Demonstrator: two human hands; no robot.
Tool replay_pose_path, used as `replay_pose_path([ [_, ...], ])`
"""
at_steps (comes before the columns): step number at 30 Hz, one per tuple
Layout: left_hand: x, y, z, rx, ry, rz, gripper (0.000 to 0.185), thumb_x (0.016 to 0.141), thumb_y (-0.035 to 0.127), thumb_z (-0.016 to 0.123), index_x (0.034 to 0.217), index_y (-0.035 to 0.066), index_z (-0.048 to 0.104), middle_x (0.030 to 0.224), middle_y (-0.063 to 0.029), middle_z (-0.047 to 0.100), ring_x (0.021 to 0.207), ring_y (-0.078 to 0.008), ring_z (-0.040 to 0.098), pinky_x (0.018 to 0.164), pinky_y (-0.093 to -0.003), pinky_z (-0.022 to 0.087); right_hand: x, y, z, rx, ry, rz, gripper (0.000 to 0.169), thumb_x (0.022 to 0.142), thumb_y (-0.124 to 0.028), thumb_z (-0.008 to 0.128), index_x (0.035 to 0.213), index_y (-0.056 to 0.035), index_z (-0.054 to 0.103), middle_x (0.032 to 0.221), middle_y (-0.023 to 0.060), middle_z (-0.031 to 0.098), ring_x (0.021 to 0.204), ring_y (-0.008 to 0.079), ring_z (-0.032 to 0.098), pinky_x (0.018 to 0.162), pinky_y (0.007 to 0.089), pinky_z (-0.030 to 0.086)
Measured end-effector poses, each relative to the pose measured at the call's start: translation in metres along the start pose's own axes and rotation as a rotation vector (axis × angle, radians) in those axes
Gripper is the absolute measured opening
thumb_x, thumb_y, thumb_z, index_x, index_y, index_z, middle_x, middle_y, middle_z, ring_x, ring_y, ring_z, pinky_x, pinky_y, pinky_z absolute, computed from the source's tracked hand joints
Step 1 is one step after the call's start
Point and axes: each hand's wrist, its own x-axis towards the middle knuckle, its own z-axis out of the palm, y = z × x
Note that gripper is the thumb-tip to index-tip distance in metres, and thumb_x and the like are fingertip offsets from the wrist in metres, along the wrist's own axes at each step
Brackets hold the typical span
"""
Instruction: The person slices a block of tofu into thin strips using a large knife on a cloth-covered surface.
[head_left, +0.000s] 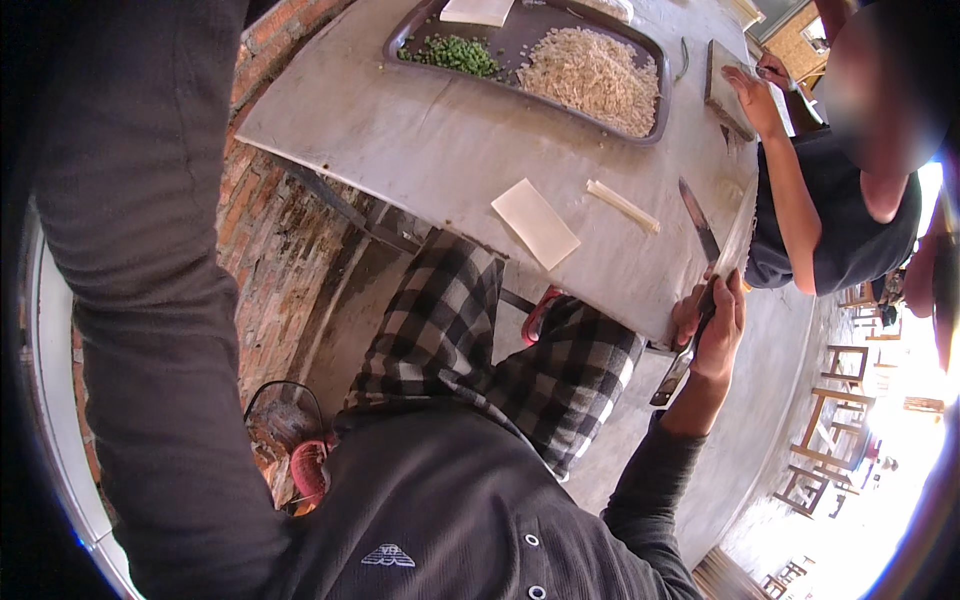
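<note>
My right hand (716, 330) grips a knife (679, 375) by its dark handle, beside the table's edge. Its pale blade points up and away from me. A second, darker knife blade (697, 217) shows just left of it; I cannot tell whether my hand holds that one too. Left of the blades, a narrow stack of cream strips (622, 205) lies on the grey table (420, 150). A flat cream rectangular sheet (536, 223) rests nearer the front edge. My left arm rises along the left side, and its hand is out of view.
A dark tray (536, 94) holds chopped greens (454, 55) and a heap of pale shredded food (589, 79). Across the table, another person's hands (750, 94) are at a board (726, 90). A brick wall (277, 247) flanks the table, and wooden stools (832, 427) stand far right.
</note>
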Motion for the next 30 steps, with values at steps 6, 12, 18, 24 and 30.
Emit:
replay_pose_path([
  [6, 0.017, 0.005, 0.012, -0.010, -0.099, 0.003, 0.053, 0.116, 0.048, 0.063, 0.131, 0.000, 0.078, 0.123, -0.0161, 0.081, 0.120, -0.0278, 0.076, 0.109, -0.0462, 0.059, 0.004, 0.002, -0.002, 0.011, -0.023, -0.004, 0.025, 0.122, -0.027, 0.045, 0.127, -0.0050, 0.056, 0.056, 0.0034, 0.048, 0.039, 0.0159, 0.043, 0.046, 0.0312, 0.038],
  [12, 0.024, 0.007, 0.021, -0.020, -0.153, 0.009, 0.052, 0.116, 0.048, 0.063, 0.131, 0.000, 0.078, 0.124, -0.0159, 0.081, 0.119, -0.0275, 0.076, 0.109, -0.0453, 0.059, 0.002, 0.001, 0.002, -0.009, 0.006, -0.022, 0.025, 0.122, -0.026, 0.045, 0.127, -0.0052, 0.056, 0.056, 0.0034, 0.049, 0.039, 0.0159, 0.043, 0.046, 0.0308, 0.038],
  [18, 0.030, 0.008, 0.027, -0.021, -0.184, 0.020, 0.052, 0.116, 0.047, 0.063, 0.131, 0.000, 0.078, 0.124, -0.0156, 0.082, 0.119, -0.0271, 0.076, 0.109, -0.0444, 0.059, 0.005, 0.006, -0.005, -0.007, 0.040, -0.017, 0.024, 0.122, -0.026, 0.046, 0.126, -0.0051, 0.057, 0.056, 0.0034, 0.048, 0.039, 0.0158, 0.043, 0.046, 0.0308, 0.037],
  [24, 0.033, 0.006, 0.032, -0.026, -0.198, 0.029, 0.052, 0.116, 0.047, 0.064, 0.132, 0.000, 0.079, 0.124, -0.0154, 0.082, 0.119, -0.0267, 0.077, 0.110, -0.0434, 0.058, 0.005, 0.011, -0.009, 0.006, 0.066, -0.027, 0.024, 0.121, -0.026, 0.045, 0.127, -0.0056, 0.057, 0.055, 0.0034, 0.048, 0.038, 0.0162, 0.043, 0.046, 0.0315, 0.038],
  [30, 0.041, 0.006, 0.039, -0.039, -0.218, 0.048, 0.051, 0.115, 0.047, 0.064, 0.132, 0.000, 0.079, 0.125, -0.0151, 0.082, 0.118, -0.0264, 0.077, 0.110, -0.0425, 0.058, 0.003, 0.007, -0.008, -0.003, 0.043, -0.033, 0.025, 0.122, -0.027, 0.045, 0.129, -0.0054, 0.057, 0.055, 0.0032, 0.048, 0.038, 0.0158, 0.043, 0.046, 0.0310, 0.038],
])
